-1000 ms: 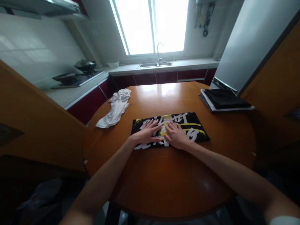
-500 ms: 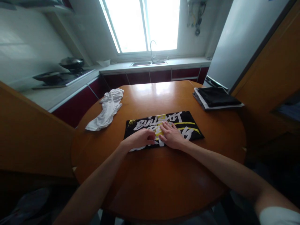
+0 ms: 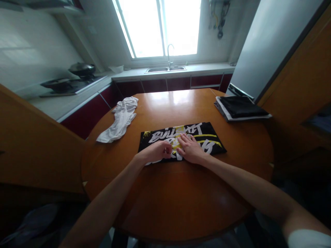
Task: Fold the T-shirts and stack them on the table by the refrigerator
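A folded black garment (image 3: pixel 207 132) with white and yellow lettering lies flat in the middle of a round wooden table (image 3: pixel 181 199). My left hand (image 3: pixel 155 152) rests on its near left part with the fingers curled in, pressed on the cloth. Beside it my right hand (image 3: pixel 190 149) lies flat on the garment's middle, fingers stretched out and apart. The two hands nearly touch. Both forearms reach in from the near edge of the table.
A crumpled white cloth (image 3: pixel 120 120) lies on the table's far left. A stack of folded dark and white clothes (image 3: pixel 240 108) sits at the far right edge. Beyond are a counter with a sink (image 3: pixel 165 69), a stove with pans (image 3: pixel 69 81), and wooden panels on both sides.
My left hand's fingers have curled in from lying flat on the garment. My right hand has stayed flat. The view shifted slightly.
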`<action>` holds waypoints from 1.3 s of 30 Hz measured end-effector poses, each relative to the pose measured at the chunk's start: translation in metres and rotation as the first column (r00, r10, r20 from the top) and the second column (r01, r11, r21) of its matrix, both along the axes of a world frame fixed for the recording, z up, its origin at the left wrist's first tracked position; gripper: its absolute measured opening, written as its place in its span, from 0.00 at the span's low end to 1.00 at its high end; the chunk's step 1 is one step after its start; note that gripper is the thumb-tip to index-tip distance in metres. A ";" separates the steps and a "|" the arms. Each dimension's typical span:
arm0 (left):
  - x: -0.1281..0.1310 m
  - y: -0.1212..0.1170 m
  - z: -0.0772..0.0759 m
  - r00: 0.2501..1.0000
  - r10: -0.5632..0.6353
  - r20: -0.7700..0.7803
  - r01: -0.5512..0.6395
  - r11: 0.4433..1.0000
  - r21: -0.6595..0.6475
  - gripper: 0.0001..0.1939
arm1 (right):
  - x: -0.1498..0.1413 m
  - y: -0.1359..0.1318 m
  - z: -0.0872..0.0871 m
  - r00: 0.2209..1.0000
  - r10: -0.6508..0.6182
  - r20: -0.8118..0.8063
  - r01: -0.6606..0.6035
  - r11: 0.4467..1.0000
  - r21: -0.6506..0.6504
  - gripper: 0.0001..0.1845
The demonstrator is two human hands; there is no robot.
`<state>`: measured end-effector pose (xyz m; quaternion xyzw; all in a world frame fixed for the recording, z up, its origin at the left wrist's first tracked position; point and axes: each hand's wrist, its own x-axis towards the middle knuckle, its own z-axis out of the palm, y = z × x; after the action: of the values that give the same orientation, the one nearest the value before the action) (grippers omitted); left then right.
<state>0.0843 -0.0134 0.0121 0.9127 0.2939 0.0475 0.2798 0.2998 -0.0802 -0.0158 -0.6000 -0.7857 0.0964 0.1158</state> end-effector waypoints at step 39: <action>0.000 -0.005 0.015 0.991 -0.130 -0.035 0.133 0.988 0.085 0.04 | 0.000 0.001 -0.004 1.000 0.001 0.000 -0.001 1.000 0.018 0.34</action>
<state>0.0847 -0.0186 0.0271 0.9420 0.2348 0.0284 0.2381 0.3001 -0.0791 -0.0195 -0.5986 -0.7867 0.0896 0.1211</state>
